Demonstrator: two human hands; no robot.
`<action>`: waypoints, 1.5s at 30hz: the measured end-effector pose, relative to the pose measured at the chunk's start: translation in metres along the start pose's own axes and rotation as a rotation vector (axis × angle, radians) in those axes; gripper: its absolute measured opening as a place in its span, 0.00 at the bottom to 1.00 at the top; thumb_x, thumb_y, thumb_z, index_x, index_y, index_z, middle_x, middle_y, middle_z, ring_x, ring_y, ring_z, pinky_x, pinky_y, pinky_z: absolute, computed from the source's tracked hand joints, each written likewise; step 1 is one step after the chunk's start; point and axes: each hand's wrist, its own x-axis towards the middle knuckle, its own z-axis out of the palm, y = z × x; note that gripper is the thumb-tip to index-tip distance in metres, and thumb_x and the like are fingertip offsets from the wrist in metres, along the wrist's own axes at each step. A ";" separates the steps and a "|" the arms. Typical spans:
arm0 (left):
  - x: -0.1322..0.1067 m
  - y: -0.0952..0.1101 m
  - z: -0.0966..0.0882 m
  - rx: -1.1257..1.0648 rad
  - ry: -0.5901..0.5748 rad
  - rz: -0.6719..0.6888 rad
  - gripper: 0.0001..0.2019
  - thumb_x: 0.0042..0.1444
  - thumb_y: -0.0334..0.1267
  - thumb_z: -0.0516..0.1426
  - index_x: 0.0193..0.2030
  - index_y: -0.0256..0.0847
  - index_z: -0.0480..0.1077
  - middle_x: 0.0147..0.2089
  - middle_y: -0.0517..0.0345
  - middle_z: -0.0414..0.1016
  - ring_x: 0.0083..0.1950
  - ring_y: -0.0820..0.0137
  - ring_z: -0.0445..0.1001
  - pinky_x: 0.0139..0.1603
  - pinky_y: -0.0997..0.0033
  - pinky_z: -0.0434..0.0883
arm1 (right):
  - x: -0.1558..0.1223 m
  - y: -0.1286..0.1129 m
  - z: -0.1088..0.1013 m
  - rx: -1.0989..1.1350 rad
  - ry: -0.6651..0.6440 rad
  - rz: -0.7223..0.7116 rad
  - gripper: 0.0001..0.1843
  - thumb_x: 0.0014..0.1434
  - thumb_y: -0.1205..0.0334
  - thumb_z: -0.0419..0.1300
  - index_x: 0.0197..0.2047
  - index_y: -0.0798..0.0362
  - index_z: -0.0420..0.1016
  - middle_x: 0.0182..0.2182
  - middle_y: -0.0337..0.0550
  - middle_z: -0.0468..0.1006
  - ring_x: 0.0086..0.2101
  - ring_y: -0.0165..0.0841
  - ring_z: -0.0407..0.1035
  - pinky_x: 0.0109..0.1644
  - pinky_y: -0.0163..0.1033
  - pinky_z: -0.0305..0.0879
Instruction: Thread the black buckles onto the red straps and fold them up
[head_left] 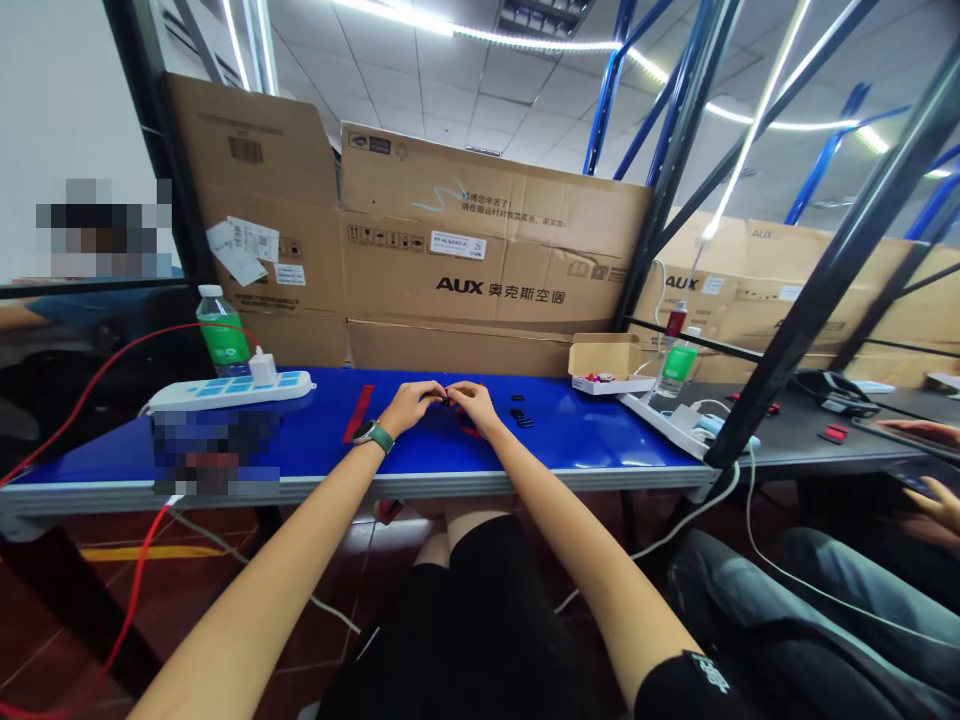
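Between our hands, we are pinching a small black plastic piece (446,401) above a bright blue metal-edged table (315,445). Our left hand (409,405) is curling nearly closed, and our right hand (474,405) is doing the same, their fingertips meeting on the piece, which is too small to make out in detail. A green-strapped wristwatch (373,436) is sitting on our left wrist. Just right of our right hand, a few small black pieces (517,416) are lying on the table, and a thin red loop (469,429) is showing beneath that hand. Left of our left hand, a flat red strip (358,413) is lying at an angle.

Farther left, a white power strip with blue switches (229,391) is carrying a white plug (262,367), with a green-labelled plastic bottle (222,332) standing behind it. Farther right, a small open cardboard box (606,362) is resting near the table's end. Beyond that, a black steel rack post (825,280) is crossing our view, standing between us and a co-worker's hand (937,505) at the far right.
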 end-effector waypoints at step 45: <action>-0.002 -0.013 0.001 -0.061 0.156 -0.142 0.11 0.57 0.43 0.63 0.42 0.42 0.83 0.44 0.52 0.85 0.47 0.58 0.83 0.53 0.58 0.78 | -0.006 -0.005 -0.001 0.075 -0.057 0.013 0.22 0.42 0.46 0.74 0.34 0.55 0.82 0.30 0.43 0.83 0.33 0.35 0.77 0.44 0.41 0.74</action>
